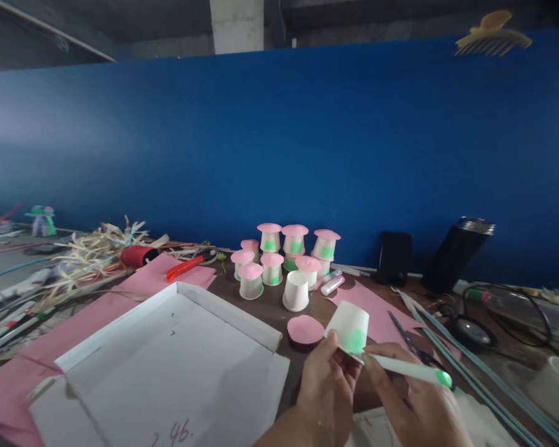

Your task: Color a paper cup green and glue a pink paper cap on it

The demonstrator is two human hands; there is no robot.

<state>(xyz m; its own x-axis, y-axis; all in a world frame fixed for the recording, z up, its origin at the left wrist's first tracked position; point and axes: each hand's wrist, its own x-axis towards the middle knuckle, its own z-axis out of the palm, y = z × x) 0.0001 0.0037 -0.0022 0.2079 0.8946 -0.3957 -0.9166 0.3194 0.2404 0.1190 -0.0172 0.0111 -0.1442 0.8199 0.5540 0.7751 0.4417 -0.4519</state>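
Note:
My left hand (pixel 327 388) holds a small white paper cup (pixel 348 327) upside down; the cup bears a green patch. My right hand (pixel 422 406) grips a white marker with a green end (pixel 412 370), its tip against the cup's rim. A loose pink paper disc (pixel 305 329) lies on the table just left of the cup. Behind it stands a plain upturned white cup (pixel 295 290), and further back a cluster of several cups topped with pink discs and marked green (pixel 284 254).
A shallow white cardboard box lid (pixel 168 366) sits at the left on pink paper (pixel 74 335). Pink sheet (pixel 372 304), scissors (pixel 407 341), glue sticks (pixel 331 284), a dark phone (pixel 394 258), a black flask (pixel 454 254) and straw scraps (pixel 93 254) surround them. A blue wall (pixel 279 143) backs the table.

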